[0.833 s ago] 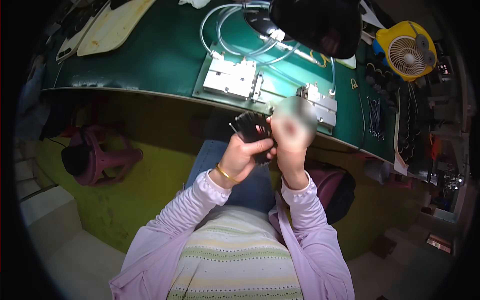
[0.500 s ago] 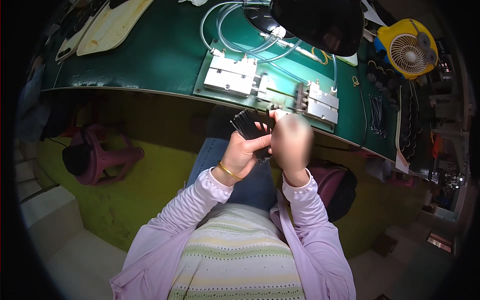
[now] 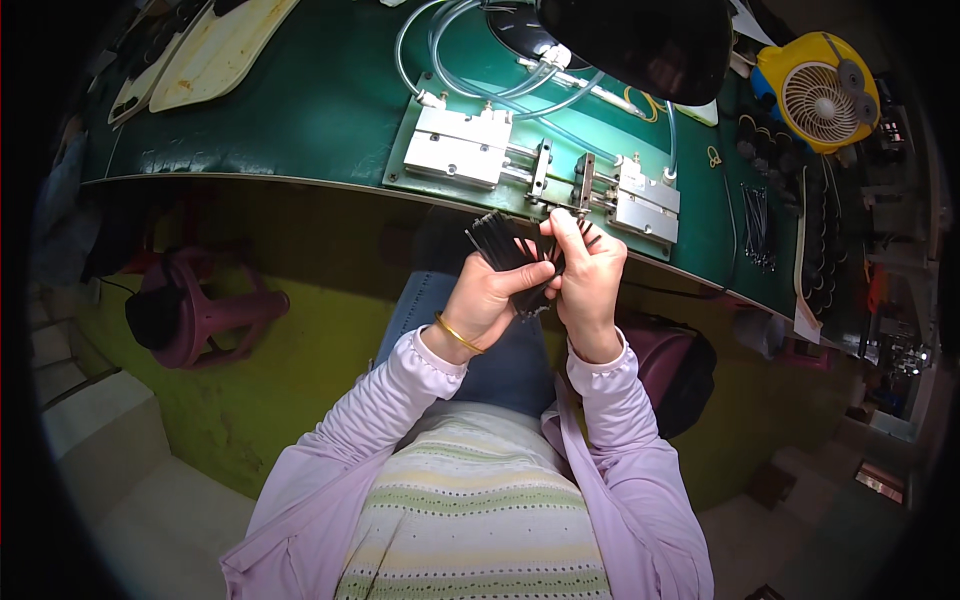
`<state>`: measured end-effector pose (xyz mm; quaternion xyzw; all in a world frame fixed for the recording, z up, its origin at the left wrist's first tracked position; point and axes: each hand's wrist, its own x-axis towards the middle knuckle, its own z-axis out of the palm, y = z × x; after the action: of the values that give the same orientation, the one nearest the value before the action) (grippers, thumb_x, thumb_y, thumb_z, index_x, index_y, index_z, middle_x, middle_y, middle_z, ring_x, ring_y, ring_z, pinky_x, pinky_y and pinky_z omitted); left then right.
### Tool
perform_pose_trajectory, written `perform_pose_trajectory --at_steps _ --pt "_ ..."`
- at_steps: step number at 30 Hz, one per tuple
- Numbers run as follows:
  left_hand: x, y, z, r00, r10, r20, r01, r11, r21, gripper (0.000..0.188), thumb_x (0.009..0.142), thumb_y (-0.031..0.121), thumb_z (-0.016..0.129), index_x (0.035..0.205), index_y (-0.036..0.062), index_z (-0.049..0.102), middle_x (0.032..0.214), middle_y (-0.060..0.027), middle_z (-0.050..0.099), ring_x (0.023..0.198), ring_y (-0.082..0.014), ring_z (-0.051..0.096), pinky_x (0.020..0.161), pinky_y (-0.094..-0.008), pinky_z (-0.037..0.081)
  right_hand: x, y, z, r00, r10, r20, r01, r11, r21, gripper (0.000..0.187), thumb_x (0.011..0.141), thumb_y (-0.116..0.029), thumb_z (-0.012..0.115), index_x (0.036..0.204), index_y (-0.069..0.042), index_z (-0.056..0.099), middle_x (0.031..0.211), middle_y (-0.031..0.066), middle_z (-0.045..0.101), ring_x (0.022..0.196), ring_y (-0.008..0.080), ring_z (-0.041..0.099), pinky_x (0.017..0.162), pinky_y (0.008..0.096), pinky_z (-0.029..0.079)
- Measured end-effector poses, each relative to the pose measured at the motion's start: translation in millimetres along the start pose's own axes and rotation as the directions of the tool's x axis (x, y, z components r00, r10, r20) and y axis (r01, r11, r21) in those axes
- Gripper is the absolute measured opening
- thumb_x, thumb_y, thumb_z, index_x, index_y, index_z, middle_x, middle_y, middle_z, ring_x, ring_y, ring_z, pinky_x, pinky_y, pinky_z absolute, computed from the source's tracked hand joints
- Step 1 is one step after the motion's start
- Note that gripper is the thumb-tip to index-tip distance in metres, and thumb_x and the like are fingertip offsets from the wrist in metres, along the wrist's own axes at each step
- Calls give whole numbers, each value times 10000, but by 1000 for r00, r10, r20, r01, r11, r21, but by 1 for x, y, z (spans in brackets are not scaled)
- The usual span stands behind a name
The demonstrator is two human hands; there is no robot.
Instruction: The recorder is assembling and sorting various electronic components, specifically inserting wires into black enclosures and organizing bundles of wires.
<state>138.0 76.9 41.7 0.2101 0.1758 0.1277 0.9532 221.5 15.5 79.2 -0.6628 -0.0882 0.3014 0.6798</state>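
Observation:
My left hand [image 3: 480, 300] is closed around a bundle of thin black wires [image 3: 493, 240], which fan out above the fingers with pale tips at their upper ends. Close beside it, my right hand [image 3: 592, 280] is pinched, thumb and index finger at the front edge of a metal fixture. A few dark strands show by its fingers; their far ends are hidden. The fixture has a left silver block [image 3: 457, 148] and a right silver block [image 3: 645, 208]. Between them stand two upright jaws [image 3: 583, 182] on rods, with a gap between.
Clear tubes [image 3: 436, 50] run to the fixture on the green bench [image 3: 250, 135]. A black lamp shade [image 3: 640, 45] overhangs it. Right of it lie black wires [image 3: 757, 225] and a yellow fan [image 3: 825, 95]. Stained trays [image 3: 215, 55] lie at left. A pink stool [image 3: 190, 310] stands below.
The fixture's jaws, blurred on the left before, now appear sharp, and the right jaw has shifted left. My right hand, smeared earlier, is now distinct. The wire bundle stays in my left hand.

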Motion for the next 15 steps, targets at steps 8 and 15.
perform_pose_trajectory --at_steps 8,15 --pt "-4 5 -4 999 -7 40 5 999 35 108 745 -12 582 839 21 538 761 -41 558 638 -146 567 561 -245 465 -9 -4 4 992 -97 83 97 995 -2 214 819 -172 548 717 8 601 544 22 559 345 19 392 302 160 305" --pt "-6 2 -3 999 17 -42 -17 1000 7 112 740 -11 590 834 23 540 764 -43 559 631 -152 575 545 -247 472 -9 -3 5 995 -91 31 91 996 -14 189 829 -157 527 781 8 606 563 23 560 348 18 393 303 163 311"
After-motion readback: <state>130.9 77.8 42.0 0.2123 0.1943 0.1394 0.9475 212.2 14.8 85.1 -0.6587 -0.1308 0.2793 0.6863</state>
